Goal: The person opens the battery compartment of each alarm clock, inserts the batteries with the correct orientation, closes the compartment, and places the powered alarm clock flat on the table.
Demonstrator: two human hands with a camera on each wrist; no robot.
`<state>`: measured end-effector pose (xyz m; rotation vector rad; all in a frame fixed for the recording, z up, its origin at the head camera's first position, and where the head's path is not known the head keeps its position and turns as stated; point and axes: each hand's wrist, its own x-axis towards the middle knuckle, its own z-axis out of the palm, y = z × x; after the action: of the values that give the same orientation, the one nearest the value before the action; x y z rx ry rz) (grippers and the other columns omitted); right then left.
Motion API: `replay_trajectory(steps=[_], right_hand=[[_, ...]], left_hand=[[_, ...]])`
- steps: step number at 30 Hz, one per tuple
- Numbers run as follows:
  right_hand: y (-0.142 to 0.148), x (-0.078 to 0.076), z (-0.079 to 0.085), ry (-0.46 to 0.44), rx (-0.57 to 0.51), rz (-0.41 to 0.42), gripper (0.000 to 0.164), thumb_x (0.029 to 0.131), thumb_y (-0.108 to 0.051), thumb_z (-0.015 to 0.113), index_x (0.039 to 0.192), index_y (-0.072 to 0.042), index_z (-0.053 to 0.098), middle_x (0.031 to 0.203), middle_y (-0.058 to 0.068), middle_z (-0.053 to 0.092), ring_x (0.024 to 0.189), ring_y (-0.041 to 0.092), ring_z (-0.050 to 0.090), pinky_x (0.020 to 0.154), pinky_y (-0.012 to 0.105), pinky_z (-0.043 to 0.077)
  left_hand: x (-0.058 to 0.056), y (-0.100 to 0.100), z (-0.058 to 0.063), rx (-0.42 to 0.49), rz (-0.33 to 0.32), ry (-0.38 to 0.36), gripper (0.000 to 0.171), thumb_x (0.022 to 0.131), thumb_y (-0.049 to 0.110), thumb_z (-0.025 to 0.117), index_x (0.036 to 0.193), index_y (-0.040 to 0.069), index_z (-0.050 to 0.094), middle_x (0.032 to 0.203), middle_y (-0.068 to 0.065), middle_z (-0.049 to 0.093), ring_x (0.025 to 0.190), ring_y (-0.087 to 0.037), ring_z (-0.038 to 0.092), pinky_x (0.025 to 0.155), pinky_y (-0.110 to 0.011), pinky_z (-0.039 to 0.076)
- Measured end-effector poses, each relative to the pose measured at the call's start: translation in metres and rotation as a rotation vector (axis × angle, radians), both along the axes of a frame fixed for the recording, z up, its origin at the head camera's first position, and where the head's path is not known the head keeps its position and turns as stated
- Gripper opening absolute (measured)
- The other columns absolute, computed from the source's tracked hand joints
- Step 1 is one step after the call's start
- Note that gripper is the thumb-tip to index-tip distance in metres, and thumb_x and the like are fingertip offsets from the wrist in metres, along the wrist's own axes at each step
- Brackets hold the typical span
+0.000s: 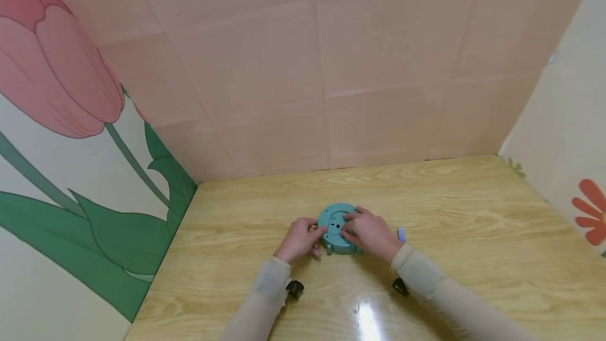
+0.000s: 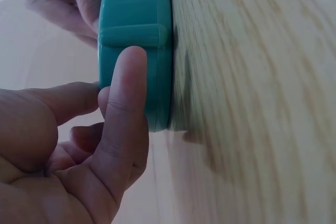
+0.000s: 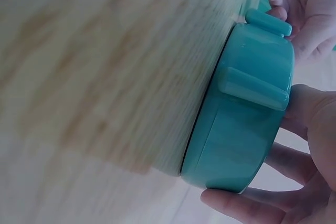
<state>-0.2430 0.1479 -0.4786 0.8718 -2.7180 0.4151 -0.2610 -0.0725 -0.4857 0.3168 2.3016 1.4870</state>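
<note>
A round teal clock lies flat on the table with its recessed back up; small dark round parts show in the recess. Two stubby feet stick out from its near rim. At its left edge my left hand holds it, thumb on the back and fingers along the side wall. My right hand reaches over the right part, its thumb and a finger bent down to the recess. In the right wrist view, one fingertip of that hand touches the side wall. What lies under its fingers is hidden.
Just beyond my right wrist lies a small blue-purple object, partly covered. The wooden table ends at a pink-covered wall; a tulip-painted panel stands on the left and a pale wall on the right.
</note>
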Motion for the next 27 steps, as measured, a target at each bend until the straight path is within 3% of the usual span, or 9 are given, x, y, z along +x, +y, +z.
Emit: replay_trajectory(steps=[5, 11, 16, 20, 23, 27], right_hand=[[-0.0006, -0.0005, 0.0001, 0.046, -0.005, 0.026, 0.008, 0.089, -0.02, 0.077, 0.089, -0.012, 0.081, 0.113, 0.017, 0.073, 0.113, 0.042, 0.065, 0.093, 0.058, 0.052], [0.0005, 0.0003, -0.0006, 0.042, -0.013, 0.001, 0.009, 0.09, -0.021, 0.076, 0.091, -0.013, 0.08, 0.115, 0.017, 0.072, 0.114, 0.047, 0.063, 0.086, 0.056, 0.056], [0.0002, 0.0018, -0.002, 0.06, -0.047, -0.01, 0.007, 0.091, -0.019, 0.075, 0.094, -0.013, 0.078, 0.112, 0.012, 0.073, 0.113, 0.039, 0.065, 0.089, 0.053, 0.056], [-0.0012, 0.0038, -0.002, 0.08, -0.047, -0.022, 0.007, 0.092, -0.02, 0.075, 0.097, -0.016, 0.076, 0.109, 0.006, 0.07, 0.106, 0.032, 0.066, 0.068, 0.044, 0.061], [-0.0022, 0.0055, -0.0017, 0.068, -0.043, -0.045, 0.006, 0.092, -0.021, 0.075, 0.097, -0.019, 0.076, 0.11, 0.005, 0.066, 0.101, 0.026, 0.065, 0.051, 0.035, 0.052], [-0.0028, 0.008, -0.0016, 0.064, -0.049, -0.059, 0.004, 0.092, -0.02, 0.075, 0.096, -0.02, 0.075, 0.112, 0.006, 0.063, 0.098, 0.024, 0.064, 0.051, 0.036, 0.051]], left_hand=[[0.001, 0.0008, 0.0019, 0.011, 0.002, 0.003, 0.042, 0.101, 0.02, 0.062, 0.136, -0.003, 0.057, 0.064, -0.013, 0.059, 0.056, -0.03, 0.07, 0.055, -0.037, 0.06], [0.0016, 0.0016, 0.0021, 0.009, -0.003, 0.013, 0.04, 0.101, 0.02, 0.061, 0.134, -0.002, 0.059, 0.063, -0.013, 0.059, 0.055, -0.031, 0.07, 0.055, -0.038, 0.06], [0.002, 0.0013, 0.0022, -0.009, -0.006, 0.024, 0.044, 0.101, 0.021, 0.061, 0.138, -0.003, 0.055, 0.063, -0.013, 0.06, 0.055, -0.029, 0.069, 0.056, -0.036, 0.06], [0.0023, 0.0012, 0.0027, -0.012, 0.005, 0.023, 0.046, 0.102, 0.021, 0.061, 0.14, -0.004, 0.053, 0.064, -0.014, 0.06, 0.054, -0.029, 0.069, 0.055, -0.036, 0.06], [0.0024, 0.0017, 0.0032, -0.017, 0.012, 0.018, 0.048, 0.102, 0.021, 0.061, 0.141, -0.005, 0.052, 0.063, -0.013, 0.059, 0.052, -0.026, 0.068, 0.054, -0.036, 0.059], [0.0029, 0.0032, 0.0036, -0.029, 0.012, 0.017, 0.047, 0.102, 0.022, 0.061, 0.14, -0.004, 0.053, 0.062, -0.013, 0.058, 0.051, -0.027, 0.067, 0.053, -0.037, 0.059]])
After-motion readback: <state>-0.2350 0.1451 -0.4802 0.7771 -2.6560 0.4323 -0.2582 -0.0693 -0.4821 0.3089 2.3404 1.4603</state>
